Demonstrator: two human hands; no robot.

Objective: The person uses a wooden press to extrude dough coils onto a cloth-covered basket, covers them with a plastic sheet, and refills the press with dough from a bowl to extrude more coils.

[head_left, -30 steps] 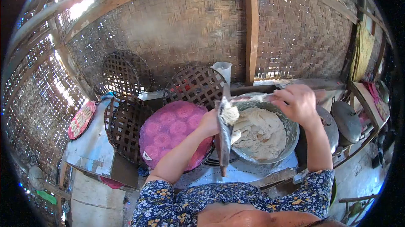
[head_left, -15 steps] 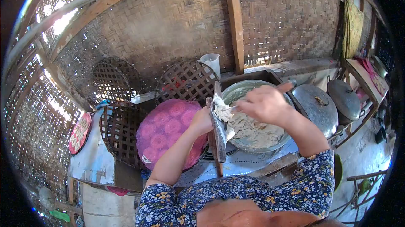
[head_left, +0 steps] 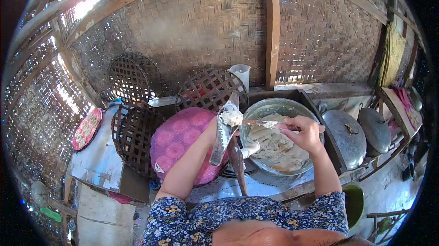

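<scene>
My left hand (head_left: 211, 132) is closed around a wooden press (head_left: 220, 147), a trough-like piece crossed with a darker wooden bar (head_left: 237, 166). A lump of pale dough (head_left: 231, 117) sits in its hollow, and more hangs at its right side. My right hand (head_left: 302, 132) grips the handle of a narrow spatula (head_left: 253, 122). Its blade is smeared with dough, and the tip reaches the lump in the press. Below lies a big metal basin (head_left: 315, 118) holding a mass of sticky dough (head_left: 281, 150).
A pink-covered tray of round coils (head_left: 176, 131) lies left of the basin. Open-weave baskets (head_left: 137, 131) and a white pitcher (head_left: 241, 74) stand behind and left. Lidded metal pots (head_left: 345, 131) are to the right. A wooden post (head_left: 273, 31) rises behind.
The press has turned, so its dough-filled hollow now faces up. My right hand has moved right and lower, drawing the spatula out sideways. The whole view has shifted slightly.
</scene>
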